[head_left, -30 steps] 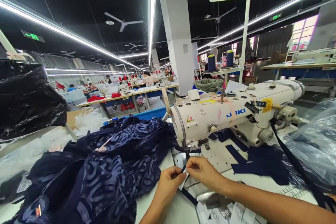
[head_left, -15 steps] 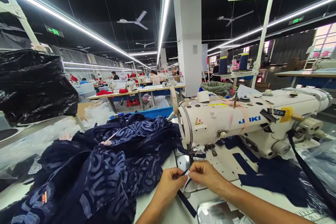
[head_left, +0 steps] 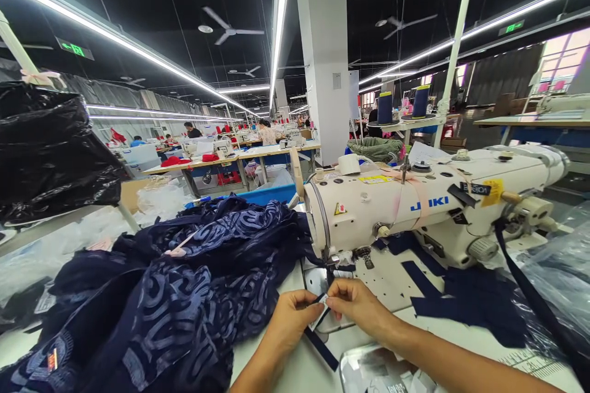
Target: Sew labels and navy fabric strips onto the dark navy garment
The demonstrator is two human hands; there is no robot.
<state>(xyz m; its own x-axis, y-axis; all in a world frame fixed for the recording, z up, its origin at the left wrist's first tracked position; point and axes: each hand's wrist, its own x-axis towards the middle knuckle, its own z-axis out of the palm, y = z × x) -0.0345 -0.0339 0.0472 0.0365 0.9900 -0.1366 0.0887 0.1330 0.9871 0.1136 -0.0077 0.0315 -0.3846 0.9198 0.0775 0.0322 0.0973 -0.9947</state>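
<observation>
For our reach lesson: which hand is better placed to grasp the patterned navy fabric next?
Probably the left hand: it lies nearer the patterned fabric than the right hand, though both are occupied.

We count one left hand (head_left: pixel 292 318) and one right hand (head_left: pixel 356 304), with at least one white slip (head_left: pixel 316 321) between them. Toward the right edge of our desk (head_left: pixel 250 336) stands one JUKI sewing machine (head_left: pixel 369 212); near the desk's near edge sits one metal tray (head_left: pixel 347 368), and toward the left edge one heap of navy patterned fabric (head_left: pixel 175 313). Beyond, we make out two navy thread cones (head_left: pixel 384 110), two piles of red cloth (head_left: pixel 175 161), two green exit signs (head_left: pixel 74 48) and at least four ceiling fans (head_left: pixel 227 31).
</observation>
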